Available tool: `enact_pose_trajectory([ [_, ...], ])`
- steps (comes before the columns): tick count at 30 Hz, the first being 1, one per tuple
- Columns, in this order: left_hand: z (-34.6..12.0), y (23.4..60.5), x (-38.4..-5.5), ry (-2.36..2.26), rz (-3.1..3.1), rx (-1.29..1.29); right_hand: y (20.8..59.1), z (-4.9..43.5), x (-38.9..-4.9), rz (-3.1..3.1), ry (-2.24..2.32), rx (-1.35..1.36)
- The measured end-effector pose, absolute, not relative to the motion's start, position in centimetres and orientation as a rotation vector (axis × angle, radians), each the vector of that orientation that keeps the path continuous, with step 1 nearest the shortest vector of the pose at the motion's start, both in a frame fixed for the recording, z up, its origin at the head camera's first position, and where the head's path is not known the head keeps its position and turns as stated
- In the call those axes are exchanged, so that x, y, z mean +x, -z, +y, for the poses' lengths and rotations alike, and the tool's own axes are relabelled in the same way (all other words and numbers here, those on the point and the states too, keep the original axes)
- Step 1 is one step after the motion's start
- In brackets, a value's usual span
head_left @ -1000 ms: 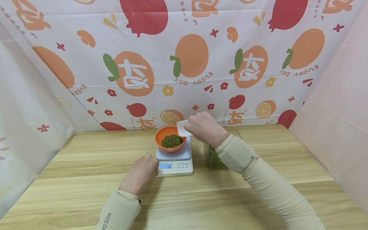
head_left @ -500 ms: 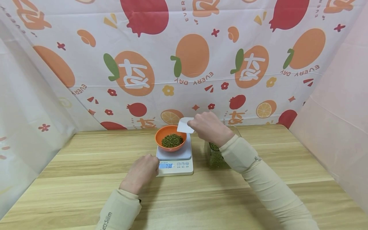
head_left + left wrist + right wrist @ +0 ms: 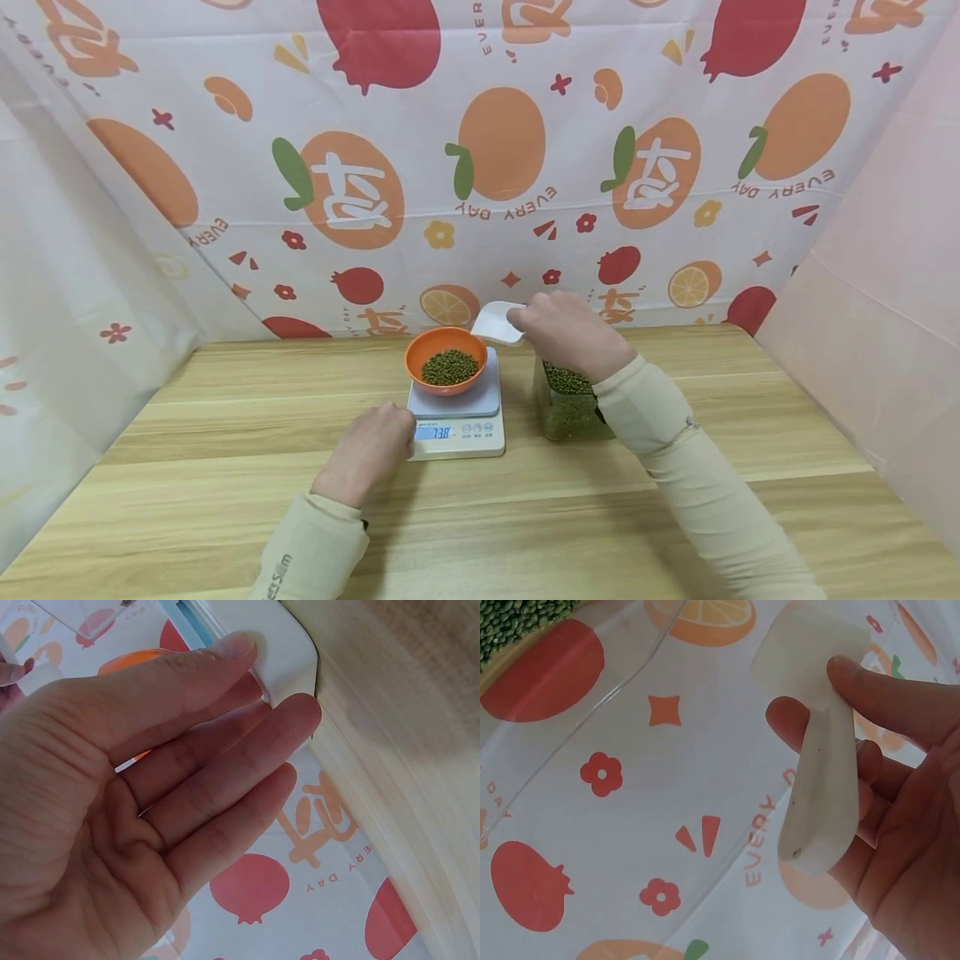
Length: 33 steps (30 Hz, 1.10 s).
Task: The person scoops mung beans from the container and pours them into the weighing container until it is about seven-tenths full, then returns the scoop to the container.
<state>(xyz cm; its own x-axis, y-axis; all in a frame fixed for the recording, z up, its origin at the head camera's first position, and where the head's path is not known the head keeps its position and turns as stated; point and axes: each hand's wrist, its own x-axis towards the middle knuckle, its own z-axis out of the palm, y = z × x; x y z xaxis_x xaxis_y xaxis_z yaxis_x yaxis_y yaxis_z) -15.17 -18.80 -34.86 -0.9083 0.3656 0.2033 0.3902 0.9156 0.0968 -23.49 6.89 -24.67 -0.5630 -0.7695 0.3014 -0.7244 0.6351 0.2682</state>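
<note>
A white scoop (image 3: 498,323) is gripped by its handle in my right hand (image 3: 570,333), just right of an orange bowl (image 3: 418,354). In the right wrist view, the thumb and fingers wrap the scoop handle (image 3: 821,787). Small green beans (image 3: 450,367) lie in the bowl, which stands on a white kitchen scale (image 3: 459,450) reading 73.8. My left hand (image 3: 375,446) rests at the scale's front left corner. The left wrist view shows its relaxed fingers (image 3: 225,776) and thumb touching that corner.
A clear container (image 3: 573,421) with more green beans stands right of the scale, partly behind my right wrist. The wooden table (image 3: 487,533) meets a fruit-print cloth (image 3: 495,242) at the back.
My right hand has drawn the scoop rightward away from the bowl and tilted it back, uncovering more of the bean container. The left hand and the reading stay the same.
</note>
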Motion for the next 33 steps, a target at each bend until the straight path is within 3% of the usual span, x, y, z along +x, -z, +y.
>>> enact_pose_trajectory([
  [33,-19.1,34.8,-16.0,0.209,-2.945,-0.577,24.1,9.9,-23.6,-2.522,0.029,1.108],
])
